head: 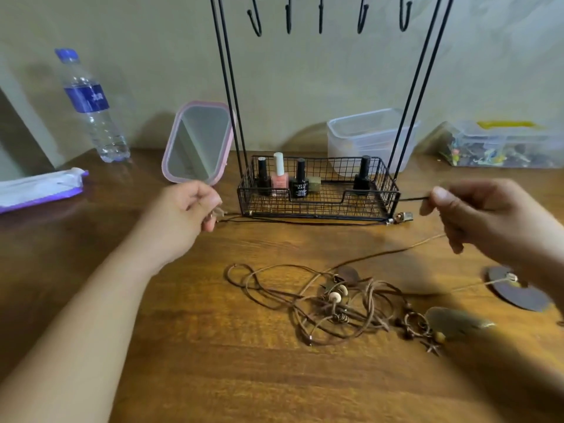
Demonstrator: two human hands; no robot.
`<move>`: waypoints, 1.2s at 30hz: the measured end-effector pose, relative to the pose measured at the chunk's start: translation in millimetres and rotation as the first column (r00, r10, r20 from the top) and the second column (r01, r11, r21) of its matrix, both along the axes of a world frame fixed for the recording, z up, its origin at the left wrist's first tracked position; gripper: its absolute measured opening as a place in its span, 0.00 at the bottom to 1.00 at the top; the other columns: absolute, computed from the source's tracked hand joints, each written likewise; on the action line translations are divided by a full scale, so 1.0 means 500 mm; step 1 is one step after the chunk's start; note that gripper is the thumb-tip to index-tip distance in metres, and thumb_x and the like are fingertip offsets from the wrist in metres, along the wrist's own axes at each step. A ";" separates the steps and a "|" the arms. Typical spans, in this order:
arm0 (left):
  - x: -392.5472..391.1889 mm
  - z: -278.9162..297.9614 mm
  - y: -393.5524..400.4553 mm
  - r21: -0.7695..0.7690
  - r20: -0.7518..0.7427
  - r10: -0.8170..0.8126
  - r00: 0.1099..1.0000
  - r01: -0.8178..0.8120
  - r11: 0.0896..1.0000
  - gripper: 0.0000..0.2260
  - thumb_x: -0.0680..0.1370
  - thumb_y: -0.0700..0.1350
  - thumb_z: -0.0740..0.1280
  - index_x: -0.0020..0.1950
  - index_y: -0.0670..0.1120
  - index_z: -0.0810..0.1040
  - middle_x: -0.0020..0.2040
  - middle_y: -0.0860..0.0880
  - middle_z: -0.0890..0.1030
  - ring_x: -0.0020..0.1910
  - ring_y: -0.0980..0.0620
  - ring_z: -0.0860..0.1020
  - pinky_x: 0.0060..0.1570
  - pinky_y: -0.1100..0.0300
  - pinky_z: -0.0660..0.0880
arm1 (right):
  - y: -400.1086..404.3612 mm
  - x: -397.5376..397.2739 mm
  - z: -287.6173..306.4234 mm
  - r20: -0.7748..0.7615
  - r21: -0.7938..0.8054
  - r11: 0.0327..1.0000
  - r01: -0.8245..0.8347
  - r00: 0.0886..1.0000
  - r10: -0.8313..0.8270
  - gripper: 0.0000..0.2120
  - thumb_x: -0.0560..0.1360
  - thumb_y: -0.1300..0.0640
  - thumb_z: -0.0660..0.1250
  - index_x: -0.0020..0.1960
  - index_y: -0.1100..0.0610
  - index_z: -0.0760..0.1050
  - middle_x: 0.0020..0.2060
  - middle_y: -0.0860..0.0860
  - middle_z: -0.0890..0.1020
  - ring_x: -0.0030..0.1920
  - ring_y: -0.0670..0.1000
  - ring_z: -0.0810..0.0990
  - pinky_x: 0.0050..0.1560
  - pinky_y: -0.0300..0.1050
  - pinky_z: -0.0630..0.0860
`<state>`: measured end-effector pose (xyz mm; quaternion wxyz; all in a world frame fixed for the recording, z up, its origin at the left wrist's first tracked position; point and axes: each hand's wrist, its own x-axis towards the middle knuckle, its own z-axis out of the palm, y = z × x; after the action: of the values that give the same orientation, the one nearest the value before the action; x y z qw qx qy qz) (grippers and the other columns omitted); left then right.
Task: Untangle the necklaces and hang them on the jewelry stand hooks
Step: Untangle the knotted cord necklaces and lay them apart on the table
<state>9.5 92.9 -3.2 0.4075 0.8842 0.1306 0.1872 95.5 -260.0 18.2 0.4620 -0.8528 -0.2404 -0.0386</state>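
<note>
A black cord necklace [305,221] is stretched across the table in front of the stand's basket. My left hand [189,209] pinches its left end and my right hand [476,215] pinches its right end; a small metal pendant [403,217] hangs on the cord by the basket's right corner. A tangled heap of brown cord necklaces [332,300] with beads and a leaf-shaped pendant [454,323] lies on the table nearer to me. The black wire jewelry stand [317,190] rises behind, its hooks [320,16] bare at the top edge.
Several nail polish bottles [279,175] stand in the stand's basket. A pink-rimmed mirror [198,141] leans at the left, with a water bottle [91,105] and a wipes pack [39,189] beyond. Clear plastic boxes [366,135] sit at the back right. A dark round pendant [515,290] lies at the right.
</note>
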 end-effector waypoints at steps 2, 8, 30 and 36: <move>0.009 -0.016 0.006 0.148 -0.123 0.046 0.991 -0.027 0.989 0.09 0.83 0.47 0.59 0.46 0.52 0.76 0.36 0.51 0.81 0.38 0.51 0.78 0.41 0.54 0.73 | 0.000 0.024 -0.025 0.204 -0.250 0.953 0.172 0.971 -0.122 0.13 0.78 0.50 0.64 0.36 0.49 0.79 0.25 0.51 0.76 0.29 0.56 0.77 0.32 0.46 0.71; 0.016 -0.028 0.016 0.223 -0.216 0.107 0.970 -0.058 0.973 0.05 0.82 0.47 0.64 0.47 0.53 0.76 0.38 0.53 0.84 0.42 0.55 0.79 0.36 0.61 0.68 | 0.009 0.080 -0.085 0.275 -0.366 0.883 0.294 0.940 -0.200 0.04 0.75 0.54 0.70 0.45 0.53 0.84 0.38 0.52 0.83 0.40 0.53 0.76 0.42 0.44 0.69; -0.039 -0.009 -0.148 0.343 -0.297 -0.620 0.726 0.687 0.641 0.11 0.73 0.59 0.70 0.55 0.60 0.79 0.53 0.65 0.76 0.58 0.63 0.73 0.57 0.66 0.71 | 0.024 -0.024 -0.020 -0.064 -0.670 0.634 -0.387 0.880 0.470 0.13 0.66 0.32 0.68 0.47 0.35 0.76 0.48 0.35 0.77 0.51 0.39 0.73 0.47 0.36 0.72; -0.035 -0.026 -0.148 0.337 -0.308 -0.627 0.716 0.698 0.632 0.05 0.75 0.53 0.72 0.50 0.57 0.81 0.50 0.62 0.78 0.57 0.62 0.73 0.57 0.64 0.71 | -0.004 -0.020 0.001 -0.169 0.081 0.719 -0.690 0.702 0.692 0.12 0.76 0.44 0.66 0.49 0.52 0.77 0.50 0.55 0.85 0.51 0.56 0.82 0.54 0.52 0.77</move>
<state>-8.0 18.7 -16.0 0.2302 0.9485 -0.2163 -0.0245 85.7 -262.2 18.5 0.4683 -0.6975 -0.4974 0.2163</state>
